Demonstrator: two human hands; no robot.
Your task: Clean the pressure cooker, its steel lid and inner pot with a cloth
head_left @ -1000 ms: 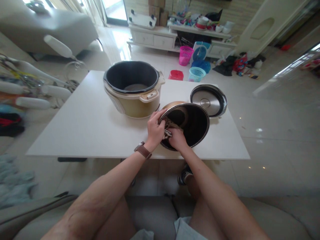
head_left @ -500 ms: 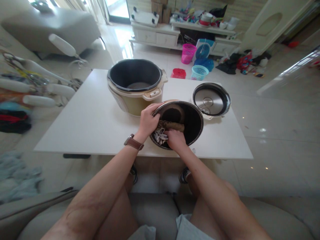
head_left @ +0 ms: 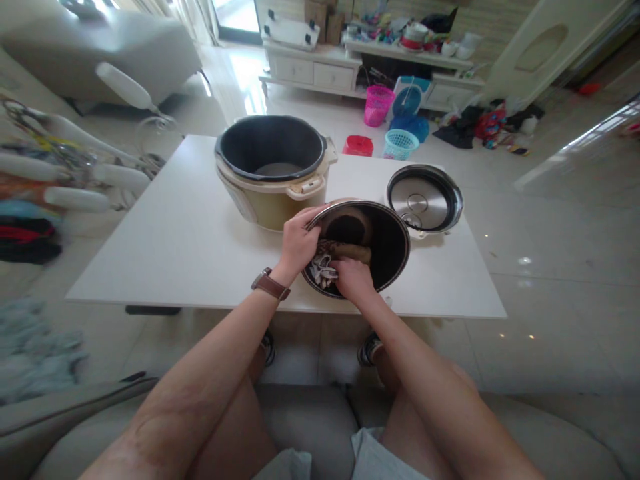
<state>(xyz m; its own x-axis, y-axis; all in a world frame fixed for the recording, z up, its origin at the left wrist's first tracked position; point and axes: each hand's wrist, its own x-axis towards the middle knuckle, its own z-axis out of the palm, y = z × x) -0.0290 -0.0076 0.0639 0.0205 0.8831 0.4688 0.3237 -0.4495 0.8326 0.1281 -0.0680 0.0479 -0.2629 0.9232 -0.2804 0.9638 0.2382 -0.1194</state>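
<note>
A dark inner pot [head_left: 393, 243] is tilted over the front of the white table, its mouth turned toward me. My left hand [head_left: 299, 241] grips its left rim, thumb inside and fingers behind. Inside the pot, my right hand [head_left: 354, 277] is closed on a crumpled brown and patterned cloth [head_left: 353, 253] that lies against the wall. Part of the cloth and my right fingertips are hidden. Behind the pot to the left stands the pressure cooker body [head_left: 273, 203], open at the top. The cooker lid [head_left: 425, 200] lies upside down at the right, showing its metal inside.
The white table [head_left: 165, 247] ends close to my knees, and I sit on a grey sofa [head_left: 310, 420]. Beyond it on the floor are a red stool [head_left: 358, 145], a light blue basket [head_left: 400, 143] and a pink basket [head_left: 379, 105]. A white cabinet [head_left: 333, 77] stands farther back.
Both hands, the pot and the cloth keep nearly the same places. The whole view has shifted only very slightly.
</note>
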